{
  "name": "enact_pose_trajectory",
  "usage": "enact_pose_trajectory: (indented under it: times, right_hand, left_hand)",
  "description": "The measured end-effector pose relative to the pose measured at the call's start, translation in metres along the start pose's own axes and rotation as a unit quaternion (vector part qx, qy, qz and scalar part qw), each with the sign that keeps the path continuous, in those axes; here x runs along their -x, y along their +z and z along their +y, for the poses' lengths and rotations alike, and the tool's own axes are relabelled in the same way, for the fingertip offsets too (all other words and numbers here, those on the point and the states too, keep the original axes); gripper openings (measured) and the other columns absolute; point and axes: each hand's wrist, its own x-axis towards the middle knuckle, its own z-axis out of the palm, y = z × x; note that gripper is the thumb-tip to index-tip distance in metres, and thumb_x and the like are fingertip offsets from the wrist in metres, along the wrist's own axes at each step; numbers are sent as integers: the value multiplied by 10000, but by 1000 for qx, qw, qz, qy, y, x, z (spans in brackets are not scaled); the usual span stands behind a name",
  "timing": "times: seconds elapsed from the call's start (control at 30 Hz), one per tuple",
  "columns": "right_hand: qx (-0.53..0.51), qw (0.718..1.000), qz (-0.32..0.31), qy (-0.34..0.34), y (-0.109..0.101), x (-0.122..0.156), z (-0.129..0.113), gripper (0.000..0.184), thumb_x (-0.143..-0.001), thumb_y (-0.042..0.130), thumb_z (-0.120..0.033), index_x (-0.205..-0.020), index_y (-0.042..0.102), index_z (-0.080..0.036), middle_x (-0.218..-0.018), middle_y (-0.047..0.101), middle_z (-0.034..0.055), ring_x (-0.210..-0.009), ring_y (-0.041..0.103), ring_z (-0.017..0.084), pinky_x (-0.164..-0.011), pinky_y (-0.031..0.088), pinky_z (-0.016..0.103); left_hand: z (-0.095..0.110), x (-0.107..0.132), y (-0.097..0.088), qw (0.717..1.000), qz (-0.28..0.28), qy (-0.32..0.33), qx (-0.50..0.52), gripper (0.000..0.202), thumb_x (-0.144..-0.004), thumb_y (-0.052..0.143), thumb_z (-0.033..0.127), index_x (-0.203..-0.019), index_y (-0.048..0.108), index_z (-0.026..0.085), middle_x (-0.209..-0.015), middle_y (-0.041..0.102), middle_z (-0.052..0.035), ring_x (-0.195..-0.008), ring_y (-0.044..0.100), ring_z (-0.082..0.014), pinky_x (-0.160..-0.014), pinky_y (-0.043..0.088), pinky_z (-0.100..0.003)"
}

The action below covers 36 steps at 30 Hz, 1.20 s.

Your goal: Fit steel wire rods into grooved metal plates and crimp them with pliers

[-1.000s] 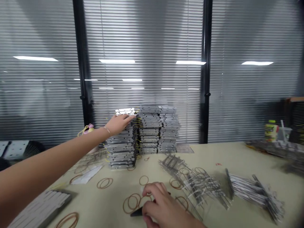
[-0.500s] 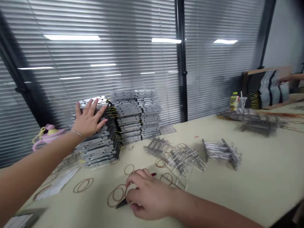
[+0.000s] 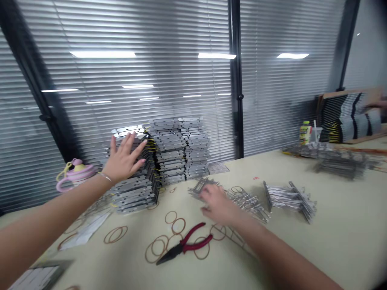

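- Pliers (image 3: 183, 246) with red handles lie on the table (image 3: 338, 229) among rubber bands (image 3: 157, 249), not touching either of my hands.
- My right hand (image 3: 216, 205) is open, its fingers loosely apart and blurred. I see nothing in it. It's right at a heap of wire frames (image 3: 244, 200), but I can't tell if it's touching them.
- My left hand (image 3: 125, 158) is wide open, fingers spread, against the nearest stack of metal plates (image 3: 136, 193), which has yellow bands on its side.
- Right of the heap sits a wire bundle (image 3: 290, 201).
- Just behind my left hand stand more metal stacks (image 3: 181, 149), with a pink bottle (image 3: 75, 176) off to their left.
- At the far right, another person's hand (image 3: 375, 104) is at a rack of plates (image 3: 347, 117).
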Motion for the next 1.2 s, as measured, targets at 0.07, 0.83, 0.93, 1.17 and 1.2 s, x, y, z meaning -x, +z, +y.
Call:
enact_pose_trajectory:
  times: [0.07,0.83,0.93,1.17,1.2]
  right_hand:
    - [17,997,8,73,3,-2,25,299,-808,578,-253,-1068,575,-108,-1118,507,177,-1077,445,304,-918,338,477]
    - [4,998,18,63,45,-11,35,186,-885,560,-322,-917,613,-147,-973,614,46,-893,580,164,-824,466,357]
    - [-38,990,95,102,35,-9,39,129,-873,556,-270,-854,614,-156,-959,595,86,-852,573,188,-751,443,313]
    - [-105,985,130,-32,16,5,-5,126,-880,555,-294,-871,606,-179,-961,585,69,-810,556,172,-733,426,291]
    - [-107,986,112,-67,16,9,-17,126,-880,560,-297,-857,612,-185,-947,594,58,-813,558,165,-738,426,281]
  left_hand:
    - [5,9,4,1000,-13,20,5,560,-942,313,435,-1449,302,198,-1560,-12,-143,-1429,23,-296,-1096,-68,-559]
    - [9,154,-72,979,-144,29,140,547,-892,441,390,-1417,307,319,-1500,320,-30,-1322,354,-296,-1118,164,-514]
    - [-17,193,-101,947,-238,-185,109,557,-930,333,419,-1425,267,173,-1527,220,-92,-1315,347,-299,-1087,259,-457]
    - [-49,240,-116,780,-370,-488,129,649,-779,548,492,-1183,508,-15,-1175,589,-239,-1138,512,-415,-971,359,-505]
    - [-47,243,-117,768,-361,-510,143,612,-734,594,507,-1055,575,-14,-1031,644,-237,-1079,542,-446,-932,376,-532]
